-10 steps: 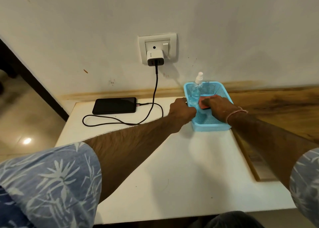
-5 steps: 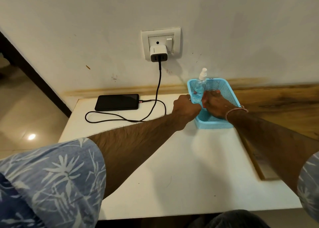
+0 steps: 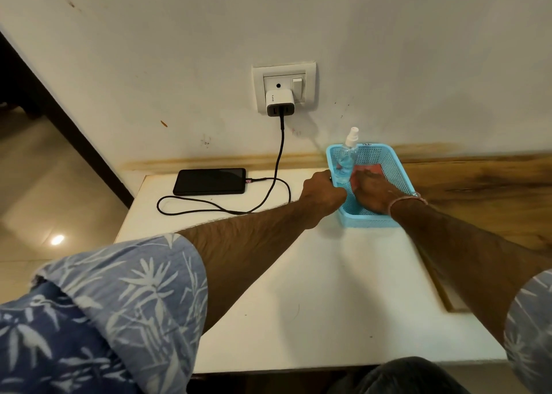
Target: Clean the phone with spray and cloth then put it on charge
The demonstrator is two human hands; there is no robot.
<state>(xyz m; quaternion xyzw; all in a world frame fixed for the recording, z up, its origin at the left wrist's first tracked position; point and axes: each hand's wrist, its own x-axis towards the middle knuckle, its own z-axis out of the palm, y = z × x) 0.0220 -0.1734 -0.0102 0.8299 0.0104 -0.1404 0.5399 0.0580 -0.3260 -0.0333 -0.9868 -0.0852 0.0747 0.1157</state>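
A black phone (image 3: pixel 210 181) lies flat at the back left of the white table (image 3: pixel 298 289), with a black cable (image 3: pixel 277 166) plugged into it. The cable runs up to a white charger (image 3: pixel 280 102) in the wall socket. A clear spray bottle (image 3: pixel 346 157) with a white nozzle stands upright in the left corner of a blue mesh basket (image 3: pixel 397 169). My left hand (image 3: pixel 324 190) grips the bottle's lower part at the basket's left rim. My right hand (image 3: pixel 373 193) reaches into the basket and holds a red cloth (image 3: pixel 372 169), which it mostly covers.
The cable loops loosely on the table in front of the phone. A wooden surface (image 3: pixel 493 190) adjoins the table on the right, behind and beside the basket. To the left the table ends at a drop to a tiled floor (image 3: pixel 44 214).
Both hands stay at the basket. My right hand has settled lower inside it over the red cloth, and the bottle stands a little more upright.
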